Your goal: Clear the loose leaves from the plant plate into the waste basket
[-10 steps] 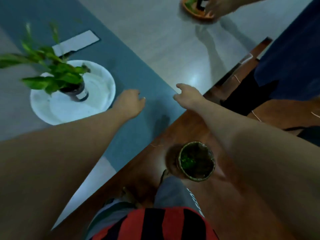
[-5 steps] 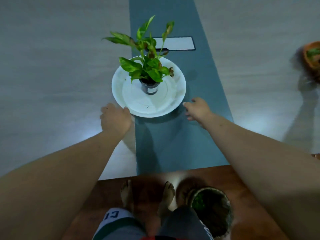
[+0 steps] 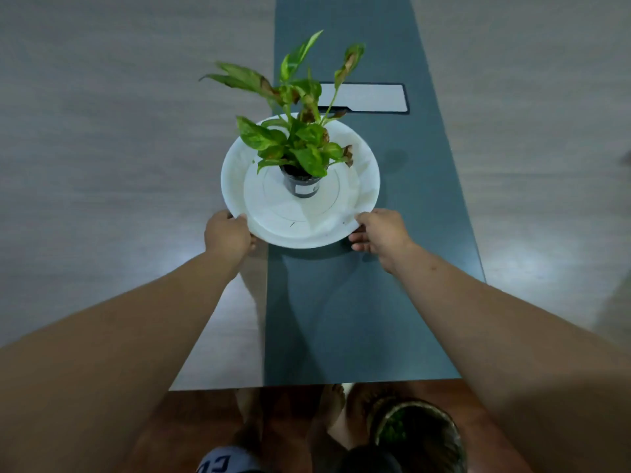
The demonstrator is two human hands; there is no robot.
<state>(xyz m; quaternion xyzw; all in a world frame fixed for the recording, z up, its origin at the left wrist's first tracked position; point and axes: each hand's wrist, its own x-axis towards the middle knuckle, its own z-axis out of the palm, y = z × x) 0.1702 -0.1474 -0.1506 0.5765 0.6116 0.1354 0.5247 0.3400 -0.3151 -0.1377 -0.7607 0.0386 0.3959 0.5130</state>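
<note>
While gripped by both hands [image 3: 228, 233] [image 3: 380, 233]: plate [image 3: 300, 230].

Both my arms reach straight out in front of me. My left hand [image 3: 228, 235] curls its fingers under something at its near-left edge, and my right hand [image 3: 379, 233] grips the near-right edge likewise.

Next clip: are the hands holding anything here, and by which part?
Yes. Both hands grip the white plate by its near rim, the left hand at the near-left edge and the right hand at the near-right edge. The potted plant stands on it, untouched.
</note>
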